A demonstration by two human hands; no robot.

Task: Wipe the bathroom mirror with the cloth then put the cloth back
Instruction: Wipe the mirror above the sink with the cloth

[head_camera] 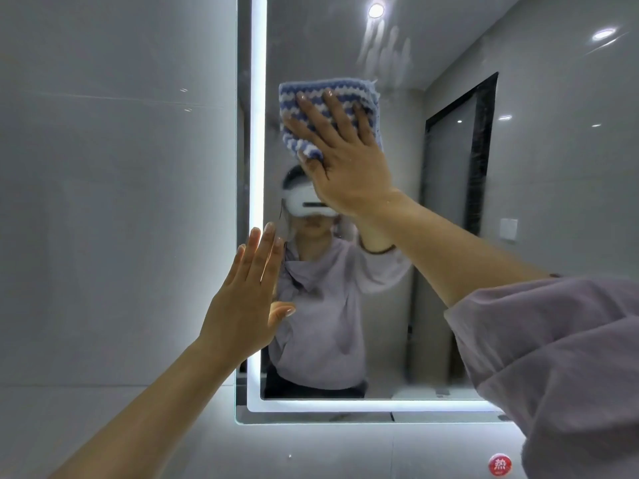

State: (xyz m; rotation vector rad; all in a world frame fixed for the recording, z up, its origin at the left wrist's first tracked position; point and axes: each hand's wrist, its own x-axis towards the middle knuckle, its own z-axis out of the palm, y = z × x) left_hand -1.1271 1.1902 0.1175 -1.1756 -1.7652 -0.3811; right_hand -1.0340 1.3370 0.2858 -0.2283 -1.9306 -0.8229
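Our right hand (345, 160) presses the cloth (345, 87) flat on the mirror (432, 340), fingers spread straight; smears (383, 53) lie just above it (our left hand (242, 305), flat-fingered, rests lower left), so we judge upward next

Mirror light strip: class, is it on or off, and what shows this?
On. The light strip glows bright white along the left and bottom edges of the mirror and brightens the wall beside it.

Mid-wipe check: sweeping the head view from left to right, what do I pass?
Wall → left hand → cloth, pressed flat by the right hand → sleeve.
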